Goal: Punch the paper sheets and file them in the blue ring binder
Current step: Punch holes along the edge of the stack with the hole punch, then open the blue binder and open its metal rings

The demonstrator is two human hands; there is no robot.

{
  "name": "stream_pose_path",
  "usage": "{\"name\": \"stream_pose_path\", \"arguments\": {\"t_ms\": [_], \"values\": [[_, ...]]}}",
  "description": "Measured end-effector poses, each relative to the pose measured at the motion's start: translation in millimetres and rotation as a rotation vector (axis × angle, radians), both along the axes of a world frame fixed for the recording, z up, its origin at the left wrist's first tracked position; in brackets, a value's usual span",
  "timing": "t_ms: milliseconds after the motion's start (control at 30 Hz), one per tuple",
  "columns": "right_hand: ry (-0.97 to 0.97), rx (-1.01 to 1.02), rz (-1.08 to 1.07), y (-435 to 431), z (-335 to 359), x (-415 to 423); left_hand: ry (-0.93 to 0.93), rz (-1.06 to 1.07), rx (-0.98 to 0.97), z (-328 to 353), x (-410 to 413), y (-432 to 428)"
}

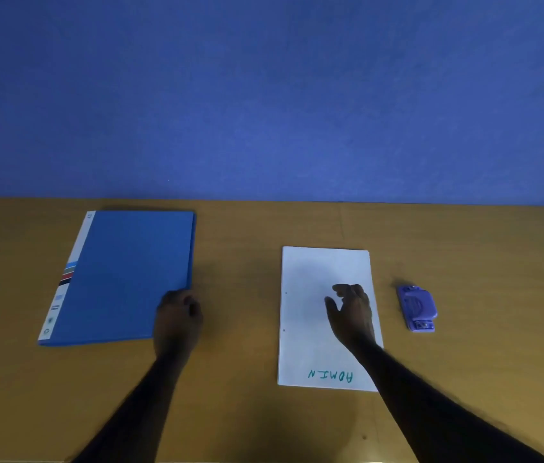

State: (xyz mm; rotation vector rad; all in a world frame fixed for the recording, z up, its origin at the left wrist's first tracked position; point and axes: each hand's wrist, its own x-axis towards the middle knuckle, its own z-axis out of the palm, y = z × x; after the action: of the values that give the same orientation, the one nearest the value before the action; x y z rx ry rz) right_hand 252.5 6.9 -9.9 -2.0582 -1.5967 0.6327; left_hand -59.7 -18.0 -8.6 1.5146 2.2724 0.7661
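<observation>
The blue ring binder lies closed on the left of the wooden table, its white striped spine to the left. My left hand rests at the binder's near right corner, fingers curled on the cover edge. The white paper sheets lie in a stack at centre right, with two small holes near the left edge and green upside-down writing at the near end. My right hand hovers or rests over the stack's right side, fingers apart. A small purple hole punch sits just right of the paper.
The brown wooden table runs the full width of the view. A blue wall rises straight behind its far edge. The table's near edge is at the bottom of the view.
</observation>
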Motion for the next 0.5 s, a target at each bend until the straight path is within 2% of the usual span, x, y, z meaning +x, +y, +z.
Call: {"name": "stream_pose_path", "arguments": {"t_ms": [100, 167, 333, 500], "values": [[0.062, -0.015, 0.126, 3.2, -1.8, -37.6, 0.141, 0.112, 0.044, 8.6, -67.0, -5.8], [0.141, -0.082, 0.205, 8.5, -1.2, -66.7, 0.186, 0.204, -0.05, 12.2, -107.3, -9.4], [0.472, -0.405, 0.283, 17.3, 7.7, -145.8, 0.103, 0.279, -0.327, 18.4, -175.1, -7.6], [0.738, -0.521, 0.206, 19.8, 8.3, -208.0, -0.043, 0.31, -0.379, 17.2, -216.7, -0.6]]}}
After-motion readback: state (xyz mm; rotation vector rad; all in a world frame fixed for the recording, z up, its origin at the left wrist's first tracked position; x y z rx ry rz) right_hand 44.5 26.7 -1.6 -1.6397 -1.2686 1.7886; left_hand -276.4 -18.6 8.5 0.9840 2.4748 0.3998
